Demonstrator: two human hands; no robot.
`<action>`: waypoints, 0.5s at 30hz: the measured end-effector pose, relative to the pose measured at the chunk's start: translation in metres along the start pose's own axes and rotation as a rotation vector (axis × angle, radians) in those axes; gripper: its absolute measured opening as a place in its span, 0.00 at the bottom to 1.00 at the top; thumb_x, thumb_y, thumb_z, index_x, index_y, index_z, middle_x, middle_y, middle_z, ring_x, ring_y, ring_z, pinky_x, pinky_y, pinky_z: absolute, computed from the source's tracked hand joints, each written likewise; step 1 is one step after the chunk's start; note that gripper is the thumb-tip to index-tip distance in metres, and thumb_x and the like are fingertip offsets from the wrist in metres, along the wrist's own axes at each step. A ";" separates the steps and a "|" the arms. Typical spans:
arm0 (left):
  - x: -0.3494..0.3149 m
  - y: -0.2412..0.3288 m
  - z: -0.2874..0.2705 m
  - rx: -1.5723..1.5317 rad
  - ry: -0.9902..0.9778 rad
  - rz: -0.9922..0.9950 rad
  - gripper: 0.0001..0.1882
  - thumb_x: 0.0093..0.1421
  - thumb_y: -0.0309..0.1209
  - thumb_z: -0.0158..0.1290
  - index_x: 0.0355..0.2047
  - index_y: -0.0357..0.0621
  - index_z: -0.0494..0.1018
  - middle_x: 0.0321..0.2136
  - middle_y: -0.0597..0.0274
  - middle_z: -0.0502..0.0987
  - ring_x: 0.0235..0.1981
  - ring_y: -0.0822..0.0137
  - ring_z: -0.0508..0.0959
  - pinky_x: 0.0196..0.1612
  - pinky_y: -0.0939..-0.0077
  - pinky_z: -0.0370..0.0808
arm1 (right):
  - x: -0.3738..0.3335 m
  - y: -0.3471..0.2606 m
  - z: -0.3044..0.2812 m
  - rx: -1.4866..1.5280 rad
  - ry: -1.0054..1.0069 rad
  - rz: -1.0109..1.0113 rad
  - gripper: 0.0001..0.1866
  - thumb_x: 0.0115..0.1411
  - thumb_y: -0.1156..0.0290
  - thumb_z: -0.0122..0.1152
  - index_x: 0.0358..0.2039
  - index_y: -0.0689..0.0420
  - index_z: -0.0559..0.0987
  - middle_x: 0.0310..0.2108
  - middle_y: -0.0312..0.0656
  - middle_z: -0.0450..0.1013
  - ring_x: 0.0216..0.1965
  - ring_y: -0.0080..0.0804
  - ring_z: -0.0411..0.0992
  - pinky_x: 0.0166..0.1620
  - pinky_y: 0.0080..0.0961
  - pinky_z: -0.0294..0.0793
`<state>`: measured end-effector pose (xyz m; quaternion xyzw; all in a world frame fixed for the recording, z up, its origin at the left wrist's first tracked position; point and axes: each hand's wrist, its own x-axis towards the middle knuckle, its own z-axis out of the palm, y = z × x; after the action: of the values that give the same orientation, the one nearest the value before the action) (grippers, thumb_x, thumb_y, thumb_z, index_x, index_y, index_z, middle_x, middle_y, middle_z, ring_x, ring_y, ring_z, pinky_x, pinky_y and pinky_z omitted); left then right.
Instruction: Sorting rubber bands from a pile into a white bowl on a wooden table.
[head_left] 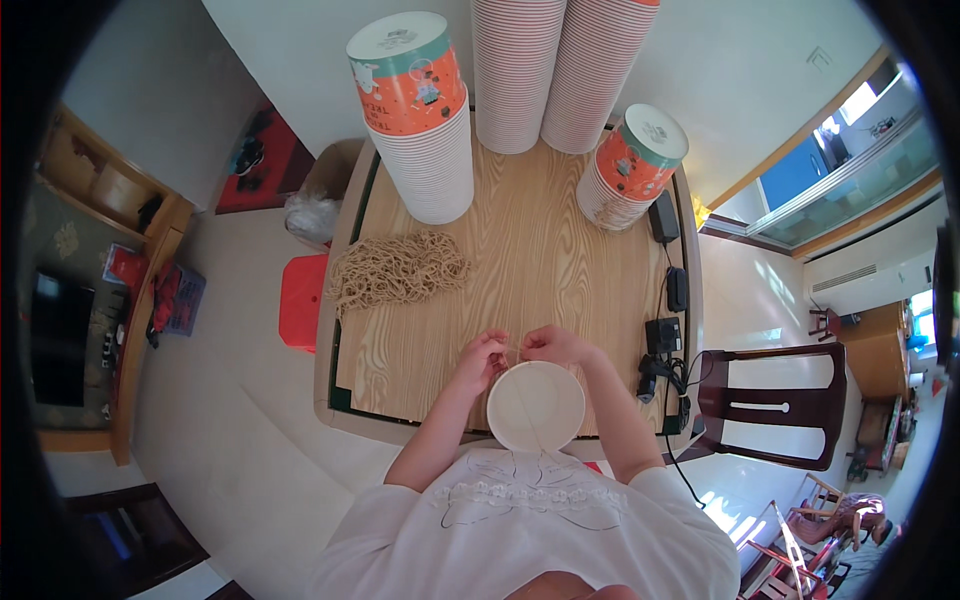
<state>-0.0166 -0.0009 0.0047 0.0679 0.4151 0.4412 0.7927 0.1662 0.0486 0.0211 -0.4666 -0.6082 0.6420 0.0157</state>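
A white-lined round paper bucket [536,405] stands at the near edge of the table, against my shirt, its open mouth facing up. My left hand [485,358] is closed in a pinch just beyond the far left of its rim. My right hand [558,345] pinches close beside it, over the far rim. A thin, pale cord shows between the fingertips, partly hidden by them. Another thin strand crosses the bucket's inside towards the near rim. Farther left on the table lies a tangled heap of tan cords [400,270].
Tall stacks of nested paper buckets stand at the table's back [515,75] and back left [420,120]; a shorter stack [632,165] is at the back right. Black power adapters [662,336] and cables line the right edge. A dark chair [775,405] and a red stool [299,303] flank the table.
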 end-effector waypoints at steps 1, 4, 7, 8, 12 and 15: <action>0.000 0.000 0.000 0.026 0.017 -0.005 0.10 0.46 0.22 0.50 0.31 0.43 0.67 0.16 0.69 0.66 0.17 0.76 0.66 0.20 0.83 0.65 | 0.001 0.007 -0.003 -0.013 -0.033 -0.038 0.08 0.50 0.69 0.55 0.28 0.60 0.75 0.22 0.32 0.70 0.26 0.16 0.66 0.30 0.16 0.67; 0.005 -0.009 -0.015 0.631 0.043 0.211 0.11 0.47 0.24 0.52 0.33 0.41 0.69 0.18 0.67 0.69 0.19 0.76 0.69 0.23 0.82 0.67 | 0.002 0.007 -0.003 0.032 -0.065 -0.087 0.08 0.51 0.68 0.55 0.27 0.60 0.75 0.21 0.31 0.70 0.25 0.16 0.65 0.30 0.16 0.66; 0.003 -0.006 0.005 0.876 -0.034 0.248 0.10 0.48 0.25 0.53 0.33 0.39 0.71 0.22 0.65 0.73 0.23 0.75 0.71 0.27 0.83 0.69 | 0.001 0.011 -0.006 0.023 -0.070 -0.050 0.09 0.51 0.66 0.55 0.27 0.60 0.75 0.20 0.30 0.69 0.24 0.15 0.64 0.29 0.15 0.65; 0.005 -0.007 0.003 0.874 -0.031 0.250 0.10 0.48 0.25 0.53 0.33 0.39 0.71 0.22 0.65 0.73 0.23 0.75 0.71 0.27 0.83 0.69 | 0.000 0.006 -0.005 0.020 -0.073 -0.051 0.09 0.51 0.66 0.55 0.27 0.60 0.75 0.20 0.30 0.69 0.24 0.15 0.64 0.29 0.15 0.65; 0.009 -0.007 0.003 0.908 -0.004 0.224 0.09 0.49 0.27 0.54 0.32 0.39 0.72 0.25 0.64 0.74 0.26 0.75 0.73 0.30 0.84 0.69 | 0.001 0.007 -0.005 0.062 -0.041 0.046 0.10 0.53 0.65 0.54 0.28 0.59 0.76 0.22 0.32 0.70 0.25 0.17 0.66 0.30 0.14 0.66; 0.012 -0.007 0.000 0.880 0.007 0.262 0.09 0.50 0.26 0.53 0.32 0.39 0.73 0.26 0.63 0.75 0.27 0.75 0.73 0.30 0.84 0.69 | 0.002 0.010 -0.005 0.237 -0.061 0.019 0.10 0.54 0.66 0.53 0.28 0.60 0.76 0.23 0.32 0.71 0.26 0.18 0.67 0.31 0.14 0.67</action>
<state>-0.0089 0.0036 -0.0061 0.4486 0.5536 0.3198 0.6246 0.1736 0.0512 0.0123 -0.4475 -0.5239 0.7233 0.0463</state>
